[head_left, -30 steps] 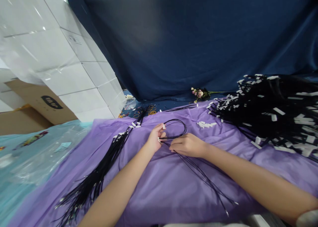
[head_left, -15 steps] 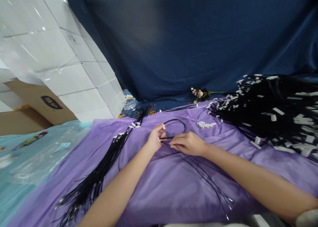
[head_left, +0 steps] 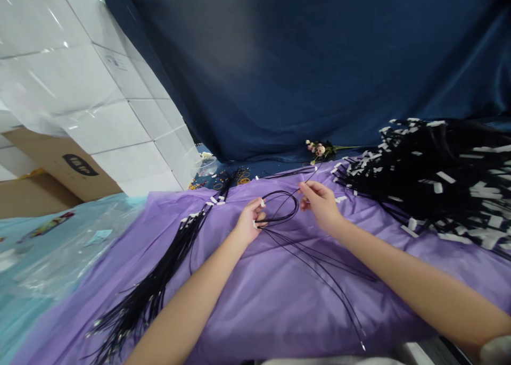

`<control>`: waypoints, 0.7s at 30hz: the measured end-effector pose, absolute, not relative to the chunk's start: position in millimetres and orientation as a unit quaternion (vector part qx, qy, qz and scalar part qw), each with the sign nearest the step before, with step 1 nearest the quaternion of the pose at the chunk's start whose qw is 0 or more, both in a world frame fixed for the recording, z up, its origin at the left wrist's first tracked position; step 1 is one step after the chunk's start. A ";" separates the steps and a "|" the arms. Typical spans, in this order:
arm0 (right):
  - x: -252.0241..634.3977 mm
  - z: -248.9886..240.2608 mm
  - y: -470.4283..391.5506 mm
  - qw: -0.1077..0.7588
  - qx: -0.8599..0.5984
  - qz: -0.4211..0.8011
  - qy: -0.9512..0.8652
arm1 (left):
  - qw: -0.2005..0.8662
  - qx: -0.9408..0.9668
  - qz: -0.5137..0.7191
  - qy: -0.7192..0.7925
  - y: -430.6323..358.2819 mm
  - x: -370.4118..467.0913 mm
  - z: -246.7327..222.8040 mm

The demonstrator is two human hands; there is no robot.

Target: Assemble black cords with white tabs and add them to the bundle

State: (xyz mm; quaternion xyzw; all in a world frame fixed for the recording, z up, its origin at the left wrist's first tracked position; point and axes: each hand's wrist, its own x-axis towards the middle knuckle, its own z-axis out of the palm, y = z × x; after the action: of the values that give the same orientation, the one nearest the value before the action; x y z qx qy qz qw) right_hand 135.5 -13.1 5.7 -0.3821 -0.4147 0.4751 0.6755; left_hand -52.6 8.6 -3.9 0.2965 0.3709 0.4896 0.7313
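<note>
Black cords form a loop held at its left side by my left hand, whose fingers are closed on them near two small white pieces. Loose cord ends trail from that hand down and right over the purple cloth. Up and to the right of the loop, my right hand pinches one thin black cord between thumb and fingertips. A bundle of black cords with white tags lies left of my left forearm.
A large heap of black cords with white tags covers the right side. Behind the cloth lie artificial flowers before a blue curtain. White boxes and a cardboard box stand at the left, near clear plastic.
My right hand has moved up and right from beside the loop, with a single cord now pinched in it. My left hand has stayed nearly in place, still holding the loop.
</note>
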 end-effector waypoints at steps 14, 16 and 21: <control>138.4 8.9 -18.2 0.570 -0.359 0.529 -0.517 | 0.708 0.354 0.485 0.373 6.8 -52.7 -4.3; 135.2 5.0 -20.3 0.547 -0.392 0.454 -0.584 | 0.705 0.358 0.486 0.373 6.9 -52.3 -5.0; 132.3 -4.4 -18.5 0.535 -0.412 0.344 -0.652 | 0.689 0.388 0.493 0.362 7.0 -52.1 -7.6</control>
State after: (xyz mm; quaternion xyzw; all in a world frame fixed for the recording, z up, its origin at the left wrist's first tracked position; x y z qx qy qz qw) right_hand 132.3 -18.5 -4.4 -0.4117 -0.6525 0.3441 0.5352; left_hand -52.1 7.0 -7.6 0.3885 0.3617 0.4929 0.6895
